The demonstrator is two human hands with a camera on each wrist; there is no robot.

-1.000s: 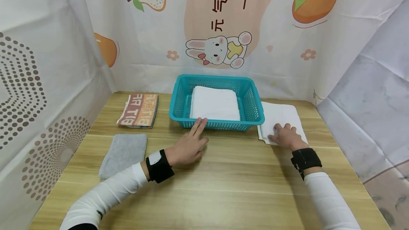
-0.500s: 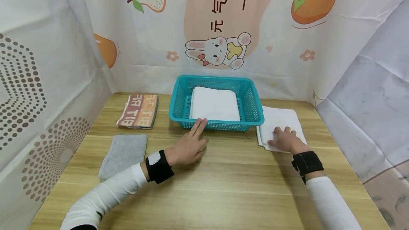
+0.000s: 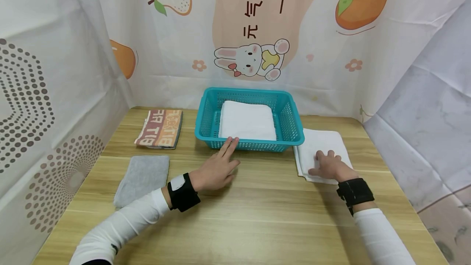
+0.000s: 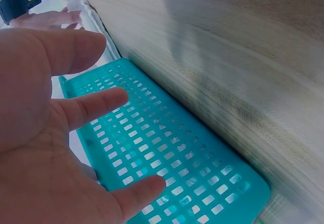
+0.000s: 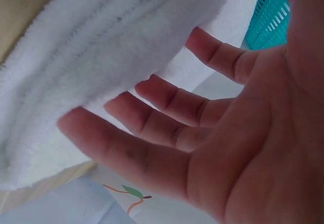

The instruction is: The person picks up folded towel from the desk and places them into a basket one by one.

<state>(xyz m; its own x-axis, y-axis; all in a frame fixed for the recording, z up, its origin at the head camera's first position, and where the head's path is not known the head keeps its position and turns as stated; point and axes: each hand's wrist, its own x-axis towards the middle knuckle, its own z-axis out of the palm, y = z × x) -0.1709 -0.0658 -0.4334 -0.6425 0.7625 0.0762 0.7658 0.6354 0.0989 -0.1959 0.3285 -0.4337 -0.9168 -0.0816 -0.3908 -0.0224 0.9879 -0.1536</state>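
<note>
A teal plastic basket (image 3: 287, 142) stands at the back of the table, with a folded white towel (image 3: 247, 121) inside it. Two extended fingers of my left hand (image 3: 217, 169) touch the basket's front rim. In the left wrist view that hand's fingers are spread beside the perforated basket wall (image 4: 167, 153). To the right of the basket a second folded white towel (image 3: 327, 142) lies on the table. My right hand (image 3: 333, 166) rests its fingertips on this towel from above. In the right wrist view the slightly bent fingers (image 5: 136, 158) press on the fluffy cloth.
A grey folded cloth (image 3: 143, 177) lies on the left of the wooden table (image 3: 257, 224). Behind it is a folded orange and red patterned towel (image 3: 160, 129). A printed curtain (image 3: 176, 52) hangs behind the table and along both sides.
The white towel on the right has slid toward the person along with my right hand, past the basket's side. My left hand has stayed at the basket rim.
</note>
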